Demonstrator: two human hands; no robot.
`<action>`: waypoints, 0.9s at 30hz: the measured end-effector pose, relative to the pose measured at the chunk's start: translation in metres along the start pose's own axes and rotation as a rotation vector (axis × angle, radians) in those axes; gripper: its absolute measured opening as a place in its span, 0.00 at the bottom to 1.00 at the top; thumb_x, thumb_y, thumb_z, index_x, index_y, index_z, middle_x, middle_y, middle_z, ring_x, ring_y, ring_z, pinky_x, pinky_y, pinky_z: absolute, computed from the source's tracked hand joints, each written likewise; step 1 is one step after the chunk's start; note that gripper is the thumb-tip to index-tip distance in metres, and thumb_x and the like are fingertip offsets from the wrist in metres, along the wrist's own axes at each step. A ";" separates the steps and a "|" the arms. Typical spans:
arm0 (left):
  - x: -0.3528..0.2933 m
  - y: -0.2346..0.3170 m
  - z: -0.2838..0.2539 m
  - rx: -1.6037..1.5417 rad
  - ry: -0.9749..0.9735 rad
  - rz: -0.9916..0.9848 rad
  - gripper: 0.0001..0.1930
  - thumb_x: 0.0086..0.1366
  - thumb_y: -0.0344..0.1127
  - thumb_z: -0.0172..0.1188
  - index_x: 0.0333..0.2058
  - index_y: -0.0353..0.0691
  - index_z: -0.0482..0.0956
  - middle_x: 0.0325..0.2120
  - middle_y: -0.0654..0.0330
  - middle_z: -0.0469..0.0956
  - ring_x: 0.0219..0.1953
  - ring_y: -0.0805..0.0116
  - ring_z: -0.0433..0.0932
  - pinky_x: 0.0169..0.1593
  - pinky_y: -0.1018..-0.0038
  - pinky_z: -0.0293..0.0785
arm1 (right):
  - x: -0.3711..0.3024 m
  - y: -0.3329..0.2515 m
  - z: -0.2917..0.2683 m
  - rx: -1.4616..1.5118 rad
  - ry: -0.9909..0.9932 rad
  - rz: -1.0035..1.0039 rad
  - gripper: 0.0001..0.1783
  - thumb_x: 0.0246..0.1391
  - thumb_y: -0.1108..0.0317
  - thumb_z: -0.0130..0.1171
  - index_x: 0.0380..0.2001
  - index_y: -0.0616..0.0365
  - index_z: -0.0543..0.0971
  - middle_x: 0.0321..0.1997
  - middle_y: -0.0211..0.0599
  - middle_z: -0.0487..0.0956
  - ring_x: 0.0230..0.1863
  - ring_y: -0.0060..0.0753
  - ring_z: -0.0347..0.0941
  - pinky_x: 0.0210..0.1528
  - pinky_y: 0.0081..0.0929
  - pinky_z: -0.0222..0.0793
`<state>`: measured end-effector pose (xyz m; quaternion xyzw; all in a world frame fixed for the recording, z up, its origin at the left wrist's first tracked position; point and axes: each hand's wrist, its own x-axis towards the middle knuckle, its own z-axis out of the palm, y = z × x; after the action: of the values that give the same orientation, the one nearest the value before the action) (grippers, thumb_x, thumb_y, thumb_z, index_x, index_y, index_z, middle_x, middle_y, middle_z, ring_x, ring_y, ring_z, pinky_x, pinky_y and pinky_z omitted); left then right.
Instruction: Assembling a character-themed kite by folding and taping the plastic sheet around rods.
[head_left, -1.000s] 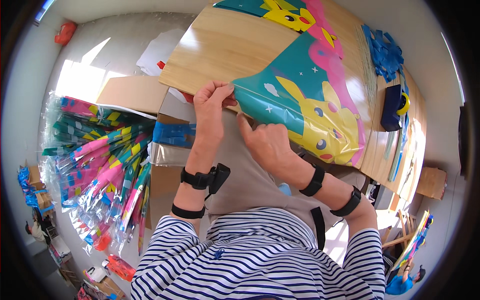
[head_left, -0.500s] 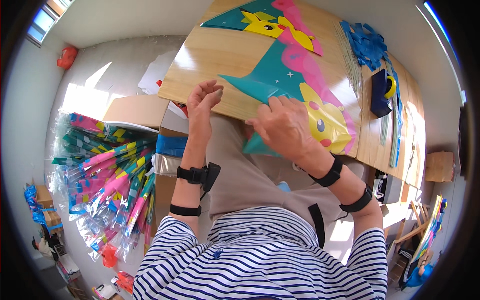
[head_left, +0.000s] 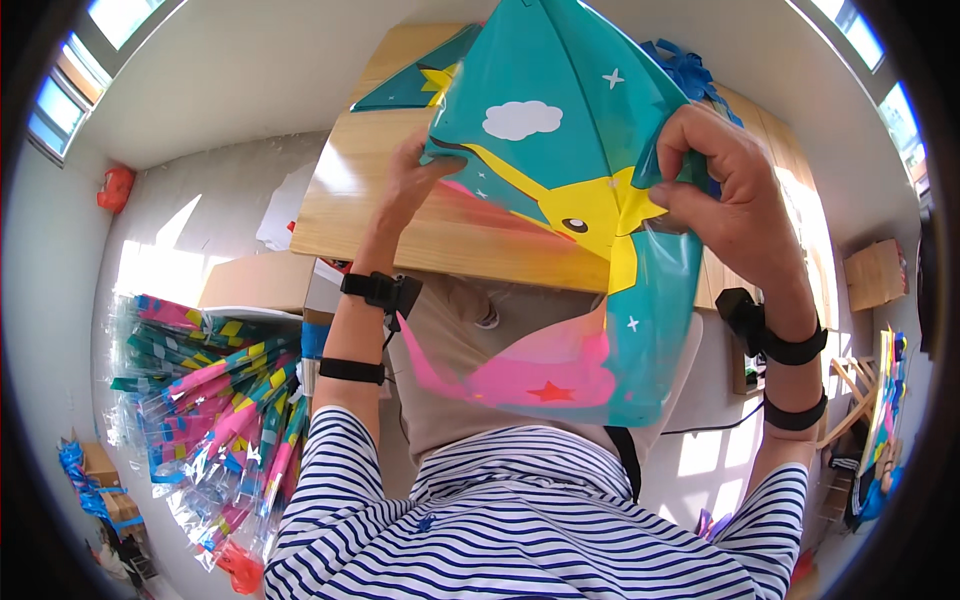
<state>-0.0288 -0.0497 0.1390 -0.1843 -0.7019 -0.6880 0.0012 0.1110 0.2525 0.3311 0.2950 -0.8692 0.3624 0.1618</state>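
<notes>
A thin, glossy kite (head_left: 545,70) is raised in front of me, teal with a white cloud, a yellow cartoon animal and a pink lower part. A seam runs down its middle. My left hand (head_left: 408,180) pinches its left edge between thumb and fingers. On the opposite side, my right hand (head_left: 722,185) grips the right edge with curled fingers, near the animal's yellow shape. The pink end hangs over my lap. Behind it, another teal kite piece (head_left: 405,85) lies flat on the wooden table (head_left: 345,190), mostly covered.
To my left, many rolled kites (head_left: 215,400) in clear bags form a pile beside a cardboard box (head_left: 255,283). Blue strips (head_left: 685,72) lie heaped at the table's far right. A brown carton (head_left: 875,272) is by the right wall.
The kite has been lifted off the table and spread upright between my hands. My right hand has moved up and to the right. My left hand, free before, now grips the edge.
</notes>
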 end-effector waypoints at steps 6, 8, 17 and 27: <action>0.009 0.094 -0.025 0.213 -0.172 -0.030 0.15 0.59 0.22 0.63 0.46 0.36 0.83 0.36 0.65 0.83 0.38 0.78 0.78 0.46 0.76 0.75 | -0.031 0.030 -0.079 -0.119 0.000 0.216 0.19 0.41 0.89 0.47 0.38 0.62 0.74 0.37 0.31 0.73 0.37 0.23 0.67 0.41 0.22 0.77; 0.004 0.141 -0.033 0.286 -0.198 -0.051 0.16 0.58 0.23 0.63 0.47 0.36 0.82 0.36 0.65 0.83 0.38 0.78 0.78 0.47 0.79 0.75 | -0.034 0.037 -0.105 -0.353 -0.068 0.177 0.20 0.43 0.90 0.45 0.39 0.62 0.74 0.38 0.32 0.74 0.39 0.22 0.69 0.44 0.23 0.78; 0.014 0.181 -0.043 0.327 -0.269 -0.184 0.17 0.55 0.28 0.66 0.46 0.36 0.83 0.33 0.66 0.83 0.35 0.79 0.78 0.47 0.80 0.72 | -0.035 0.092 -0.114 -0.046 -0.009 0.261 0.23 0.46 0.93 0.41 0.43 0.63 0.75 0.37 0.34 0.74 0.35 0.25 0.80 0.40 0.23 0.73; 0.033 0.012 -0.037 0.436 -0.221 -0.519 0.10 0.54 0.26 0.70 0.35 0.35 0.82 0.28 0.62 0.82 0.28 0.76 0.80 0.34 0.79 0.78 | -0.066 0.244 0.017 -0.045 -0.090 0.472 0.18 0.42 0.88 0.49 0.37 0.64 0.79 0.33 0.53 0.80 0.38 0.51 0.78 0.42 0.37 0.72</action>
<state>-0.0654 -0.0767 0.1608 -0.0684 -0.8514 -0.4756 -0.2102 0.0074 0.4038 0.1566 0.0961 -0.9282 0.3573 0.0403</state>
